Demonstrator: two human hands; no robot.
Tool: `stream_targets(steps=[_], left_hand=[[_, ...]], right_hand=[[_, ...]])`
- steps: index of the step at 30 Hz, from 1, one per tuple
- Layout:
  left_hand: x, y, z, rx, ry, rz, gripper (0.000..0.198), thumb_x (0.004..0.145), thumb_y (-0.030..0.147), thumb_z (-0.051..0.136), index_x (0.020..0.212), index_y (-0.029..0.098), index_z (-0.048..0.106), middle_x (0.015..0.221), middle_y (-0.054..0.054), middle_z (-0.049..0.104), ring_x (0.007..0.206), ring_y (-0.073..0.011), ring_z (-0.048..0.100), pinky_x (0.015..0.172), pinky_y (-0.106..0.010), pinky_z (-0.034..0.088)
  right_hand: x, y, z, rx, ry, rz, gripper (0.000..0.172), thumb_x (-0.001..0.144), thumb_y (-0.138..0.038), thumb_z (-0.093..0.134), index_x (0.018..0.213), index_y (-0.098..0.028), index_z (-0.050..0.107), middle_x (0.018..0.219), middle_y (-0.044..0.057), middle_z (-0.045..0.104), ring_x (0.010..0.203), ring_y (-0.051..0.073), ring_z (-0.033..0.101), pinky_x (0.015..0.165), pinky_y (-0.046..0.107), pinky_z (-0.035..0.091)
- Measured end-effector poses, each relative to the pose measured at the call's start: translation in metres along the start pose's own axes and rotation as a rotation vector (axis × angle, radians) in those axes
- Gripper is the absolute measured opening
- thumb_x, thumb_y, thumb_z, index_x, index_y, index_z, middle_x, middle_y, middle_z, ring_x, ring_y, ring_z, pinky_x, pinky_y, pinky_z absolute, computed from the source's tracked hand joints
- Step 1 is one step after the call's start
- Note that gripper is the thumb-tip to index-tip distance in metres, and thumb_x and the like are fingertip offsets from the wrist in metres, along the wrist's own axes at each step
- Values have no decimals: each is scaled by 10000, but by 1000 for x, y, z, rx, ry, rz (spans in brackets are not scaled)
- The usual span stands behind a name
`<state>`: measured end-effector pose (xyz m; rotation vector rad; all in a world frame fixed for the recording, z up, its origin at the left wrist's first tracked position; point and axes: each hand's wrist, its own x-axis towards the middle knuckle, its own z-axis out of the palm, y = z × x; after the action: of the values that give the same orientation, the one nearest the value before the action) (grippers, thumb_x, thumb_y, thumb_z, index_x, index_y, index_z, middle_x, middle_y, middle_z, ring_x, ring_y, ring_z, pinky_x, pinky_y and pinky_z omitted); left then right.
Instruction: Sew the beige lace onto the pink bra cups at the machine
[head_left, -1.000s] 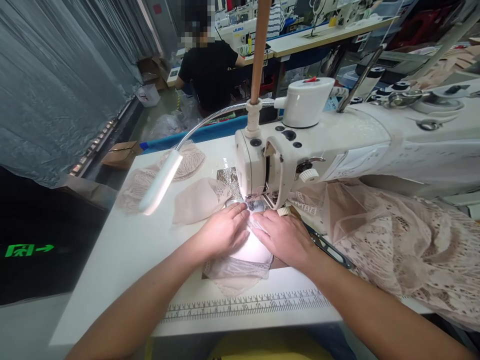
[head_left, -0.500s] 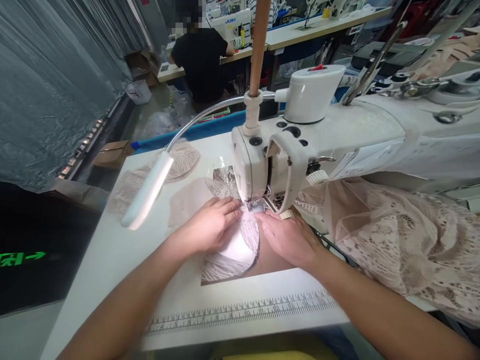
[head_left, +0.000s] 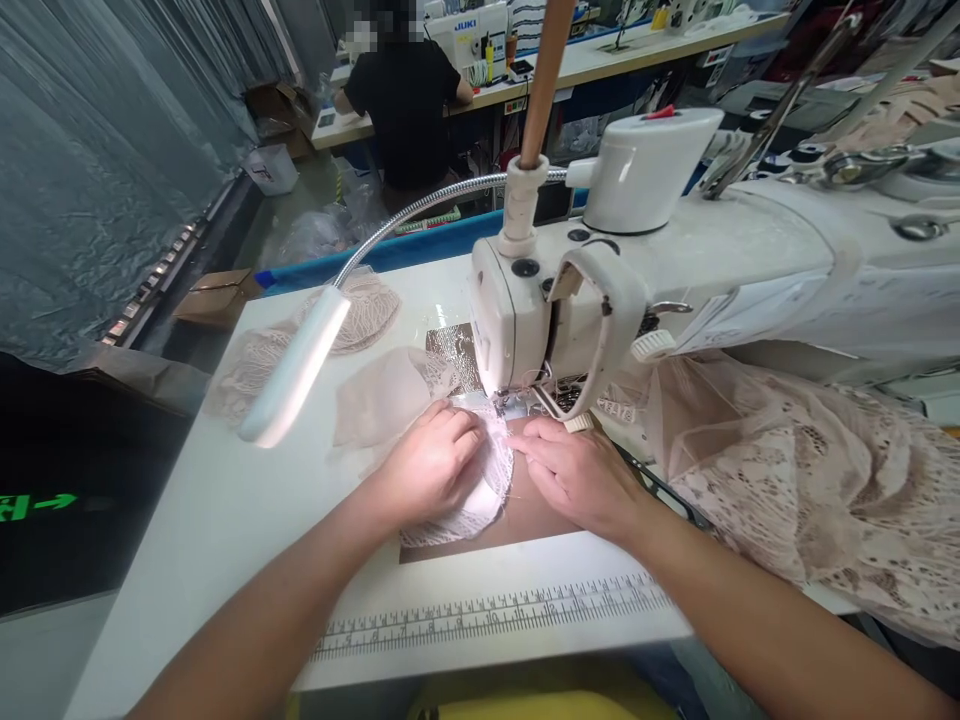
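Note:
A curved pale lace piece (head_left: pixel 491 485) lies under the needle area of a white sewing machine (head_left: pixel 517 310), over a brown plate (head_left: pixel 544 505). My left hand (head_left: pixel 435 455) rests on its left side, fingers curled and closed on the fabric. From the right, my right hand (head_left: pixel 577 470) reaches in with its fingers drawn together, the forefinger tip at the lace edge just in front of the presser foot (head_left: pixel 501 402). Its grip on the edge is partly hidden. A sheer beige piece (head_left: pixel 379 395) lies behind my left hand.
Stacked lace pieces (head_left: pixel 364 310) lie at the table's back left, below a lit gooseneck lamp (head_left: pixel 296 365). Beige lace fabric (head_left: pixel 817 480) is heaped at the right. A printed ruler (head_left: pixel 487 620) runs along the front edge. Beyond, a person (head_left: pixel 405 115) sits at another table.
My left fingers have gone from lying flat to curled, and the lace has shifted slightly under them. My right fingers have drawn a little back from the presser foot. The camera view has shifted slightly.

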<state>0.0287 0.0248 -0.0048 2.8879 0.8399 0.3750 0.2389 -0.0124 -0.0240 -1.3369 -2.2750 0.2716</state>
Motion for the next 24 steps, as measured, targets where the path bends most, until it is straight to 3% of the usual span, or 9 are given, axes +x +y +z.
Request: stream_targets(steps=[4,7,13,16,24], left_hand=[[1,5,-3,-22,16,14,230,887,133,426,1020,123,614,991,-129,614,973,-244,553,870,-432,464],[4,12,2,-62,38,-5,218,911,168,421,1002,131,615,944,-115,615,922,-225,556,782,-381,493],[7,11,18,-114,100,-102,287,928,178,400,708,131,578,705,-63,547,638,-147,495,555,-267,425],[5,8,18,-205,121,-133,242,911,179,430,736,129,590,732,-68,582,652,-149,526,583,-267,444],[5,8,9,-436,127,-266,123,851,170,520,794,144,626,798,-63,630,722,-160,593,662,-279,490]], right_hand=[[-1,-1,-2,19,-1,18,328,806,-60,438,888,-181,731,764,35,653,659,132,531,618,244,397],[-2,2,0,52,5,-17,312,793,-66,460,904,-176,730,785,35,662,684,136,542,630,246,403],[-2,5,1,68,-5,-76,318,814,-67,438,861,-174,734,754,36,641,677,133,530,620,250,393],[-2,3,-2,54,-23,-88,321,841,-71,426,834,-174,730,729,38,629,679,135,529,623,252,392],[-3,6,2,69,-32,-117,326,832,-78,431,998,-174,695,729,29,620,699,144,529,631,261,385]])
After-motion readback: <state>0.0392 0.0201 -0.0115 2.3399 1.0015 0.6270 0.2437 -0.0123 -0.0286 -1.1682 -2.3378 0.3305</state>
